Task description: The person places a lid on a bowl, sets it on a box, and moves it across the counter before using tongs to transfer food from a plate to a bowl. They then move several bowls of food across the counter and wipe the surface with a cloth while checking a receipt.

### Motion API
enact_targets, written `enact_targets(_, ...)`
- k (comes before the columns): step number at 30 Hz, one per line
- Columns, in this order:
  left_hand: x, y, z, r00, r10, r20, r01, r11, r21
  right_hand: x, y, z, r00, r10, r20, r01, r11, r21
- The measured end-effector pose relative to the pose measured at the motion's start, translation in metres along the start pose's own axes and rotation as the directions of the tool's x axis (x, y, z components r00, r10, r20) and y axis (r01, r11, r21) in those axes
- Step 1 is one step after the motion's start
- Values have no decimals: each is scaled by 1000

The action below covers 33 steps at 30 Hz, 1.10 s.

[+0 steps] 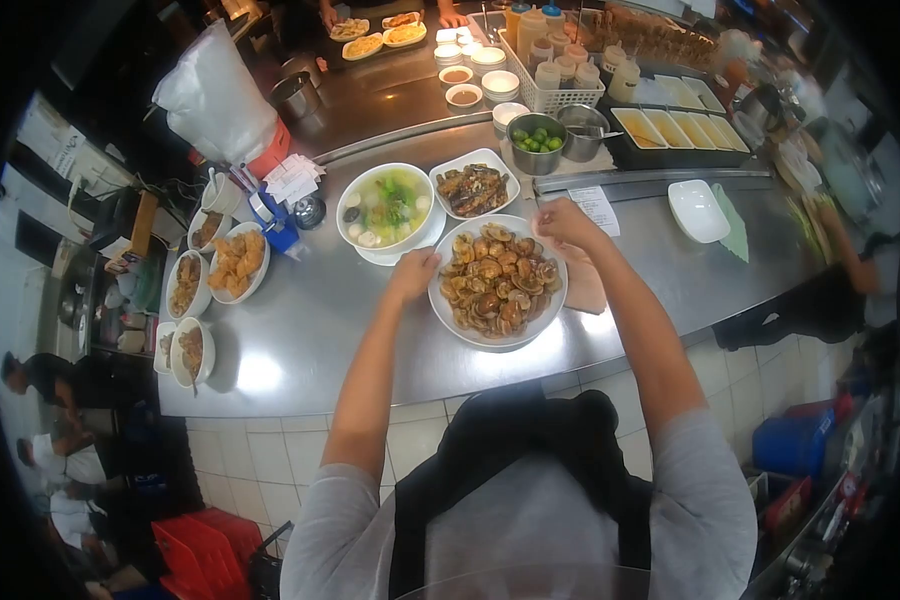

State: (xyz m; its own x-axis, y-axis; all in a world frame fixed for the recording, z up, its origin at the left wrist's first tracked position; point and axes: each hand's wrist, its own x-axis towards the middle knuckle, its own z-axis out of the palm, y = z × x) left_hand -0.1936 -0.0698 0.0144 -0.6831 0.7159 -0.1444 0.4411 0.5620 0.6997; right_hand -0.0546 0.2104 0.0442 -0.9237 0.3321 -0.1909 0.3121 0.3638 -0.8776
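Note:
A round white plate [448, 318] heaped with cooked clams [500, 280] sits on the steel counter before me. My left hand [415, 274] grips its left rim, thumb near the edge. At the upper right rim is my right hand [566, 222], its fingers pinched together; whatever is between them is hidden. A peach-coloured cloth [584, 284] lies beside the plate, under my right wrist. Behind the plate stand a white bowl of soup with greens [386, 206] and a white square dish of dark glazed food [478, 188].
Bowls of fried food [238, 264] line the counter's left end near a blue tape dispenser [282, 238]. Limes fill a metal pot [536, 142] at the back, beside a sauce-bottle basket [550, 98]. An unfilled white dish [700, 211] is on the right. Other people work nearby.

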Motion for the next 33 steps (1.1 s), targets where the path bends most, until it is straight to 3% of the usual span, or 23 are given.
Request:
enact_targets(2,-2,1,-1,1000,-4,19,5,998,-68,9,-5,6,959,-278,-46,220,841,-494)
enact_targets(3,-5,5,-1,1000,-27,8,27,995,-96,8,-5,10,961,-275,-41,219,840,-497)
enact_targets(5,-13,6,5,998,-55,3,55,989,-135,3,-3,15,986,-162,-47,76,676,-733)
enact_targets(8,-42,1,28,991,-116,-74,92,958,-270,-34,-13,10,993,34,-113,-106,672,-733)
enact_targets(9,-57,1,37,985,-148,-90,113,943,-314,-44,-8,6,993,36,-117,-111,665,-738)
enact_targets(10,-73,2,45,986,-141,-90,106,941,-320,-52,-3,0,998,9,-59,-45,757,-652)
enact_targets(11,-89,5,53,978,-205,-38,160,854,-496,-55,1,-5,1000,-25,-4,18,835,-550)
enact_targets(12,-96,7,58,966,-258,30,215,732,-646,-52,4,-4,1000,-20,-8,12,833,-553)
enact_targets(13,-91,5,57,966,-255,39,220,731,-646,-46,8,1,992,-123,-25,88,823,-561)
enact_targets(14,-83,1,53,984,-171,-45,129,868,-480,-42,12,7,974,-222,-38,161,807,-568)
enact_targets(15,-75,-3,48,992,-70,-110,36,957,-287,-38,12,10,977,-211,-37,154,810,-566)
enact_targets(17,-43,-4,28,998,-19,-60,4,969,-247,-19,5,10,977,-208,-45,186,937,-295)
enact_targets(18,-30,-1,15,999,30,-13,-32,978,-207,-15,4,6,940,-332,-83,303,920,-246)
enact_targets(19,-23,1,6,999,32,-21,-36,978,-206,-16,6,0,937,-339,-81,310,917,-249)
enact_targets(21,-18,12,-14,919,-241,313,304,937,-173,-23,7,-8,993,-100,-63,79,958,-277)
enact_targets(22,-10,8,-13,918,-244,313,309,934,-177,-26,9,-6,991,-130,-35,111,936,-333)
enact_targets(24,1,-5,-4,988,76,135,-61,992,-106,-26,-1,10,989,-145,23,143,914,-380)
enact_targets(25,8,-8,-1,988,71,139,-56,993,-107,-24,-9,20,983,-167,74,183,886,-427)
enact_targets(26,15,-7,0,985,91,148,-89,996,-19,-21,-12,31,965,-260,21,246,882,-402)
enact_targets(30,16,-8,-1,976,150,154,-178,966,187,-25,-27,30,958,-279,73,271,786,-555)
enact_targets(31,8,-9,-1,976,146,161,-175,967,183,-37,-31,24,985,-159,62,163,768,-620)
enact_targets(32,-9,-2,-5,980,23,197,-31,999,39,-51,-30,23,998,-34,45,56,731,-680)
enact_targets(33,-23,1,-6,965,-93,244,120,988,-100,-63,-23,23,998,-27,50,54,730,-681)
